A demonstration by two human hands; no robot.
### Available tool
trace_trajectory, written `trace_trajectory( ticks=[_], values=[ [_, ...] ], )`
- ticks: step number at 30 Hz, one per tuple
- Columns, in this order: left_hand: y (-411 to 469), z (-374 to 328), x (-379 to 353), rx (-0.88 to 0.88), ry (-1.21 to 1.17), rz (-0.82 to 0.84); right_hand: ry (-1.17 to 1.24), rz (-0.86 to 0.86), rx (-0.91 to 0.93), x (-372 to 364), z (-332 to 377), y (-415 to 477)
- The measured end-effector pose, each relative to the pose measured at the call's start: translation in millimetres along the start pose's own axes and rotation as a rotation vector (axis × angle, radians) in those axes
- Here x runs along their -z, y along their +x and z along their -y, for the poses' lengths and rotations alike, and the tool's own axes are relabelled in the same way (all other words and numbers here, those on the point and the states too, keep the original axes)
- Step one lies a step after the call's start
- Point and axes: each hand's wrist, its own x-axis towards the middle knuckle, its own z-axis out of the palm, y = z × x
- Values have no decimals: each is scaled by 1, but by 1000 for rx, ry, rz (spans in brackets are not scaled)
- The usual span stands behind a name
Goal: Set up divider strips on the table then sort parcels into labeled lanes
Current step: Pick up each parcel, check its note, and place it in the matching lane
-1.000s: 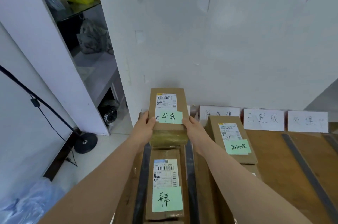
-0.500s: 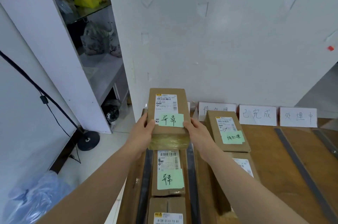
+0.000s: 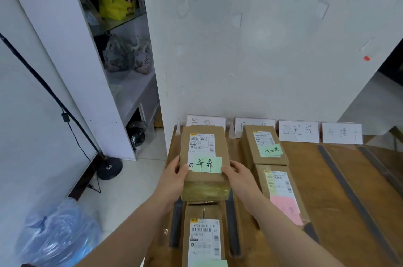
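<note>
A brown cardboard parcel [image 3: 204, 151] with a white shipping label and a green handwritten note sits at the far end of the leftmost lane, in front of the first white lane sign [image 3: 205, 121]. My left hand [image 3: 175, 176] grips its left side and my right hand [image 3: 236, 174] grips its right side. Another parcel [image 3: 204, 234] lies just behind it in the same lane. Dark divider strips [image 3: 232, 218] run along both sides of that lane. The second lane holds a parcel with a green note [image 3: 265, 145] and one with a pink note [image 3: 281, 194].
Three more white lane signs [image 3: 298, 131] stand against the wall at the table's far edge. Further divider strips [image 3: 351, 197] cross the wooden table [image 3: 322, 201] to the right. Left of the table are a lamp stand base [image 3: 109, 167], a blue plastic bag [image 3: 56, 234] and shelves.
The held parcel has gone forward and down to the far end of the left lane, near its sign. The view has tilted, showing more of the table and a pink-noted parcel.
</note>
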Motion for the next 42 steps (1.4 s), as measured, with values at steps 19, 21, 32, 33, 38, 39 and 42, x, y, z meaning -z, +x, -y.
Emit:
trace_trajectory(
  ticks=[19,21,32,33,38,39,42],
  values=[
    [12,-24,0,-168,416,-101,-289,-88,131,11,12,6],
    [14,-31,0,-293,547,-100,-352,-116,187,14,18,7],
    [-3,-69,-64,-592,1002,-88,-607,-339,307,86,12,-20],
    [-7,-72,-75,-603,1007,-73,-628,-359,312,96,9,-25],
    [-30,-85,-136,-679,1005,32,-746,-435,383,154,-6,-56],
    [-37,-87,-152,-705,1024,44,-755,-465,376,168,-11,-64],
    [-58,-93,-207,-754,1062,61,-763,-550,325,218,-29,-91]
  ],
)
